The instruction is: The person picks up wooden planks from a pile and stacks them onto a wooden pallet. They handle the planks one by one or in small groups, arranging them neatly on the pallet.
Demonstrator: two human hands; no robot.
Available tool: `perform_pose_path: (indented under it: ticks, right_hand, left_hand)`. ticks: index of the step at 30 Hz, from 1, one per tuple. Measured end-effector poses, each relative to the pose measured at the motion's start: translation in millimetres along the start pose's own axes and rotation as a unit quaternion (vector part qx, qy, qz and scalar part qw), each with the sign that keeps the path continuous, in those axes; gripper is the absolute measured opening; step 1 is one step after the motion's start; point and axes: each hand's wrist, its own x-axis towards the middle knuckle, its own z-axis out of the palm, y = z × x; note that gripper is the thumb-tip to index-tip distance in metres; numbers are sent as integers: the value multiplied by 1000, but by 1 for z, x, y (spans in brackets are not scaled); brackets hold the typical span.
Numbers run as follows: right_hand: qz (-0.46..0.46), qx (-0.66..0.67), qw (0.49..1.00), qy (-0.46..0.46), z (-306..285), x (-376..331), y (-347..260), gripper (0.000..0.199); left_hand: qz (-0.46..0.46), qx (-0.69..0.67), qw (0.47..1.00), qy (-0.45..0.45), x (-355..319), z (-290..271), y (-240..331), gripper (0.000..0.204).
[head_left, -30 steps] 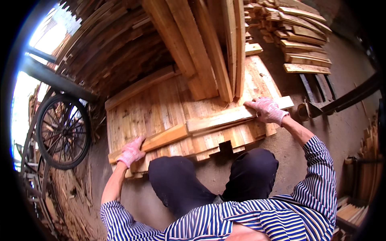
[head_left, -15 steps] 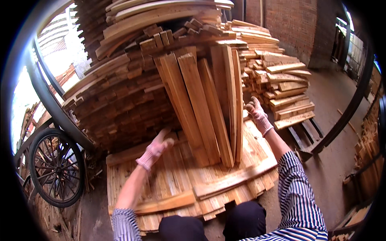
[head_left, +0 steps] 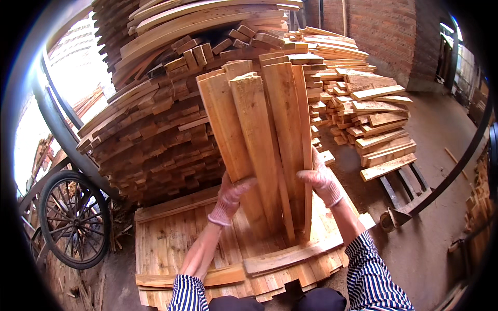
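Observation:
Between my gloved hands a bundle of wooden planks (head_left: 258,135) stands nearly upright, its tops uneven and leaning a little away to the left. My left hand (head_left: 232,196) presses round the bundle's left side, thumb across the front plank. On the opposite side my right hand (head_left: 319,181) grips the edge, its thumb also on the front face. Fingers of both hands run behind the wood, partly hidden. The planks' lower ends are over a low platform of flat boards (head_left: 181,243), with a loose board (head_left: 290,256) lying across its near edge.
A tall stack of planks (head_left: 150,140) rises behind the platform. Another pile (head_left: 378,114) sits on a metal frame (head_left: 407,186) at the right. At the left stands a spoked wheel (head_left: 75,219) beside a metal post. A brick wall (head_left: 381,36) closes the back.
Both hands were apart from the planks and have closed in on them from either side. The planks, fanned out before, are now squeezed closer together and turned more toward me.

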Motion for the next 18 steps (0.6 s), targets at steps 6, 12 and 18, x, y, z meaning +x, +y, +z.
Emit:
perform_pose_path:
  ticks: [6, 12, 18]
  right_hand:
    - [-23, -123, 992, 9, 26, -18, -33, 112]
    - [19, -138, 986, -91, 14, -12, -20, 122]
    - [109, -201, 961, -156, 11, -31, 4, 125]
  left_hand:
    - [38, -23, 997, 60, -44, 16, 20, 66]
    - [64, 205, 976, 18, -66, -13, 36, 54]
    - [118, 499, 857, -56, -111, -35, 10, 51]
